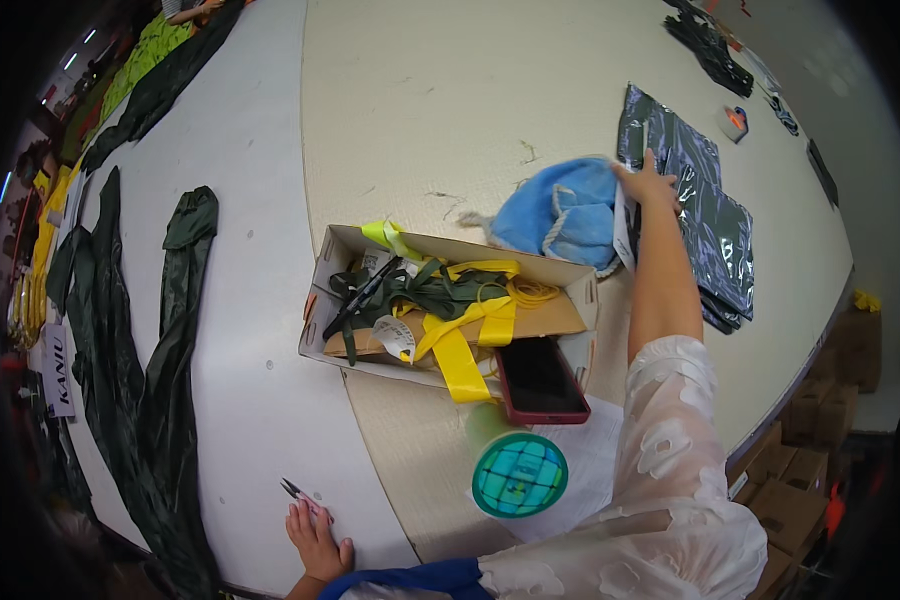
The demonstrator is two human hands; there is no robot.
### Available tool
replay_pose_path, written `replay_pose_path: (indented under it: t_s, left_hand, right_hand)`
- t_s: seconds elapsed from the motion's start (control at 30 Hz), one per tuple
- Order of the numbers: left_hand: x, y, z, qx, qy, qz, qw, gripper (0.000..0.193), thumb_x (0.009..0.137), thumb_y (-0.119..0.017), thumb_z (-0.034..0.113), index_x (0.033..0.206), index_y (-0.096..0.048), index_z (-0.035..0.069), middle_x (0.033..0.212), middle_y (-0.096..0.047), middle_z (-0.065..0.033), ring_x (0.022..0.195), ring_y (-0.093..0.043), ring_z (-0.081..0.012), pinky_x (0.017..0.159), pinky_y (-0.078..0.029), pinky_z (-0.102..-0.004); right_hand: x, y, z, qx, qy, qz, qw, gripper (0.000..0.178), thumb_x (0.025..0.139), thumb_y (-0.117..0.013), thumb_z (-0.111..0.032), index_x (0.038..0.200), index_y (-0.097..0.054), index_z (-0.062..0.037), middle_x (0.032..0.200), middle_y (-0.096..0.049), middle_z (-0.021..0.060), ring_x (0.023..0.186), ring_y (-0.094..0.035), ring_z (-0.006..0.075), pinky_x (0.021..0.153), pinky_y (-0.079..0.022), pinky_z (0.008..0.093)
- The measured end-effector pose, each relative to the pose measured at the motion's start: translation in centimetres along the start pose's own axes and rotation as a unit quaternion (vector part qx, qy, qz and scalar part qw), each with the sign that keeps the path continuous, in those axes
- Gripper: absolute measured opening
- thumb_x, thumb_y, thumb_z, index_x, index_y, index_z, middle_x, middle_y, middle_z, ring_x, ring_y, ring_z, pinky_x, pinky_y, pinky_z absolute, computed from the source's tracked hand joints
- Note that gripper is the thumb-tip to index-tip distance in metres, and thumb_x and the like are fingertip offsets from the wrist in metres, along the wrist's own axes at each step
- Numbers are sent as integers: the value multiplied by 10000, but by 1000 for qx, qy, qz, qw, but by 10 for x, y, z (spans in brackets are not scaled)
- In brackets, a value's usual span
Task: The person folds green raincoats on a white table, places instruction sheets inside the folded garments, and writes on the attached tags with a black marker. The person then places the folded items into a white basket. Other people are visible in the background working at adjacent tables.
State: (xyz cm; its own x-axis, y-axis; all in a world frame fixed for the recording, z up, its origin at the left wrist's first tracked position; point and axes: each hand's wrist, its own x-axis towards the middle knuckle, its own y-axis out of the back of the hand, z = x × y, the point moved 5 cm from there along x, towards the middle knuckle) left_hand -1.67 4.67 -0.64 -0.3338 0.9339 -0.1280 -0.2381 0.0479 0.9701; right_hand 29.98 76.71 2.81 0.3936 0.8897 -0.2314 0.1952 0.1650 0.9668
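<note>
Packs point(712, 228) in dark plastic right of box point(560, 272), under right hand point(653, 188), fingers spread, grasp unclear; blue cloth bag point(532, 215) behind box; pink scissors point(311, 500) near-left of box, at left hand point(316, 545), grip unclear.

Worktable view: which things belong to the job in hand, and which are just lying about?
Likely in the job:
- shiny dark packets, at the right hand
- small snips, at the left hand

Likely just lying about, away from both hands:
- phone
- cup with teal lid
- open box of straps
</note>
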Motion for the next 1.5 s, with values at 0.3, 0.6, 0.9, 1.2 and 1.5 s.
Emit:
replay_pose_path:
  t_s: [0.3, 0.6, 0.9, 1.2, 1.5]
  left_hand:
    - [4, -4, -2, 11, -7, 14, 1000, 627, 849, -413, 476, 1308, -380, 51, 1396, -283, -287, 1286, -245, -491, 1011, -186, -626]
    - [6, -7, -6, 26, -8, 19, 999, 614, 850, -416, 473, 1296, -398, 51, 1400, -283, -280, 1290, -246, -485, 1011, -185, -625]
    - [7, -8, -5, 19, -10, 27, 999, 601, 854, -407, 476, 1277, -416, 49, 1396, -293, -271, 1285, -250, -489, 1009, -186, -627]
    - [9, -1, -1, 6, -4, 17, 1000, 576, 832, -447, 421, 1274, -421, 51, 1398, -290, -267, 1290, -233, -496, 1022, -165, -628]
    - [6, 13, 1, -36, -4, 9, 999, 647, 728, -610, 256, 1313, -398, 76, 1425, -256, -236, 1320, -172, -488, 1048, -110, -619]
  right_hand:
    - [70, -16, -26, -106, 180, 30, 978, 443, 814, -496, -320, 1208, -582, -135, 1231, -567, 147, 1137, -540, 325, 963, -421, 415]
    - [26, -2, -35, -67, 172, 70, 980, 592, 804, -525, -274, 1372, -385, -181, 1235, -552, 199, 1142, -531, 368, 956, -426, 423]
    - [57, 2, -5, 3, 175, 88, 981, 560, 797, -567, -155, 1338, -456, -247, 1237, -560, 162, 1148, -528, 349, 956, -422, 421]
    - [26, 15, 26, 64, 223, 199, 952, 427, 824, -429, -99, 1202, -599, -201, 1140, -608, 172, 1082, -570, 321, 908, -449, 409]
    - [-114, 196, 52, 86, 396, 332, 852, 462, 764, -483, 23, 1180, -600, -138, 955, -644, 191, 898, -619, 345, 795, -475, 365]
